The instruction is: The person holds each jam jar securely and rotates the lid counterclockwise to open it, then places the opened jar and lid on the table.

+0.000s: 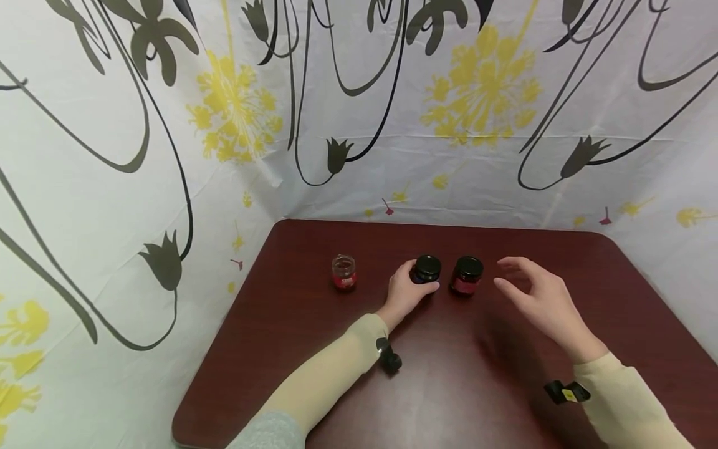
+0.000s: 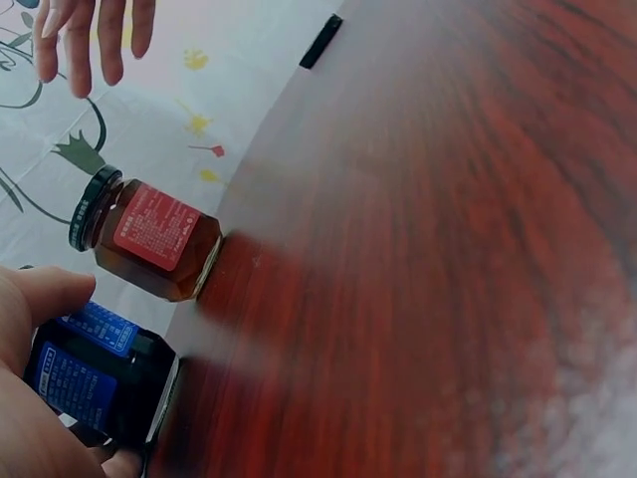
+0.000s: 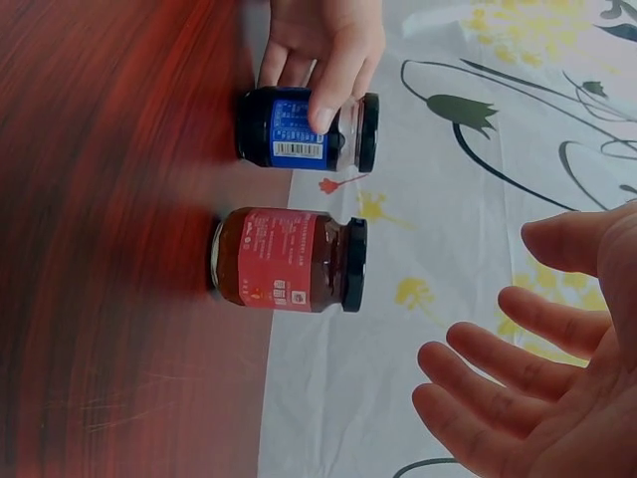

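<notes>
The left hand [image 1: 405,292] grips a dark jar with a blue label [image 2: 80,383] and a black lid, which stands on the table. In the right wrist view the left thumb lies along the side of this blue-labelled jar [image 3: 297,129]. Just to its right stands a jar with a red label [image 1: 465,285] and black lid, touched by neither hand. The right hand [image 1: 541,302] hovers to the right of the red-labelled jar, fingers spread and gently bent, holding nothing; in its own wrist view the palm [image 3: 557,378] faces the jars.
A small lidless glass jar with a red label [image 1: 344,274] stands on the dark red table [image 1: 303,330], left of the left hand. A patterned white cloth [image 1: 392,112] hangs behind and at the left. A small black object [image 2: 321,41] shows near the table's edge in the left wrist view.
</notes>
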Demonstrator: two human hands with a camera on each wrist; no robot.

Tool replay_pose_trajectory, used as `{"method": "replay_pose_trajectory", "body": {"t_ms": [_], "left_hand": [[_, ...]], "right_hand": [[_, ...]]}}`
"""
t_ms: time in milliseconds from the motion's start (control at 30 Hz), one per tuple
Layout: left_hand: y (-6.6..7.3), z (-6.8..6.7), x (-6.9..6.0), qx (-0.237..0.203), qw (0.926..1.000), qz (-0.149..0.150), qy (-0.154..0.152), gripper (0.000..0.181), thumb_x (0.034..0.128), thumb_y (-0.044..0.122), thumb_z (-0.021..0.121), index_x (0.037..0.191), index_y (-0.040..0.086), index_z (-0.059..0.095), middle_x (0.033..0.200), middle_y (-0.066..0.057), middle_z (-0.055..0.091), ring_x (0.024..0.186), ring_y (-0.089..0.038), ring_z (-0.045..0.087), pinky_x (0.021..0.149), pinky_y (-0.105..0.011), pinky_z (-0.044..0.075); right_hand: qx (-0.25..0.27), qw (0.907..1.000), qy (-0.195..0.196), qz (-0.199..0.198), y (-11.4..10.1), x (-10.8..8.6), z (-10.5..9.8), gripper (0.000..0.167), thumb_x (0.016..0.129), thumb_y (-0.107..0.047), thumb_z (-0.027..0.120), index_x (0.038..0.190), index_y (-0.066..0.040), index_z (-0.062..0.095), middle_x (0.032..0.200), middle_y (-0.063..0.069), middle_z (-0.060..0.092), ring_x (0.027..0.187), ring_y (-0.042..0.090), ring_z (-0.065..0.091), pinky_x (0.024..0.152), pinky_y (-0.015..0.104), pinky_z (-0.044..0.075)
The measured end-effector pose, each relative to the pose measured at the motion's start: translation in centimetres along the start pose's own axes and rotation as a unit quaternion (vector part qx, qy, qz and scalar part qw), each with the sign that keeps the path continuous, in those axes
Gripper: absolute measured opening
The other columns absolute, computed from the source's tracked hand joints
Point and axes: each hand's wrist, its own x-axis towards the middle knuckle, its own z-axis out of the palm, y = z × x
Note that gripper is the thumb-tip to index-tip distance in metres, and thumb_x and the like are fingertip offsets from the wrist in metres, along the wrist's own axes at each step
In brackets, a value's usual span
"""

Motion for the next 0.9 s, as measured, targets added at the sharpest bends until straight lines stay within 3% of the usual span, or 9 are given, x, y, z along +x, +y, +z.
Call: {"method": "replay_pose_trajectory", "body": {"t_ms": [300, 900], "left_hand": [[-0.2, 0.3, 0.0, 0.019, 0.9997, 0.010, 0.011, 0.064, 0.0761, 0.031, 0.090, 0.133, 0.018, 0.062, 0.121, 0.005, 0.066, 0.114, -0.015, 0.061, 0.096, -0.040, 0.049], [-0.5, -0.3, 0.0, 0.017, 0.9995, 0.020, 0.015, 0.067, 0.0754, 0.036, 0.090, 0.135, 0.021, 0.063, 0.121, 0.007, 0.068, 0.112, -0.012, 0.062, 0.092, -0.037, 0.051]], "right_hand": [[-0.005, 1.0000, 0.004, -0.003, -0.6, 0.4, -0.2, 0.039, 0.097, -0.043, 0.066, 0.133, -0.029, 0.058, 0.126, -0.004, 0.063, 0.104, 0.024, 0.067, 0.083, 0.047, 0.048], [0.023, 0.9996, -0.014, -0.010, -1.7, 1.1, 0.1, 0.042, 0.097, -0.042, 0.066, 0.135, -0.026, 0.057, 0.128, 0.001, 0.062, 0.108, 0.031, 0.065, 0.086, 0.054, 0.050]]}}
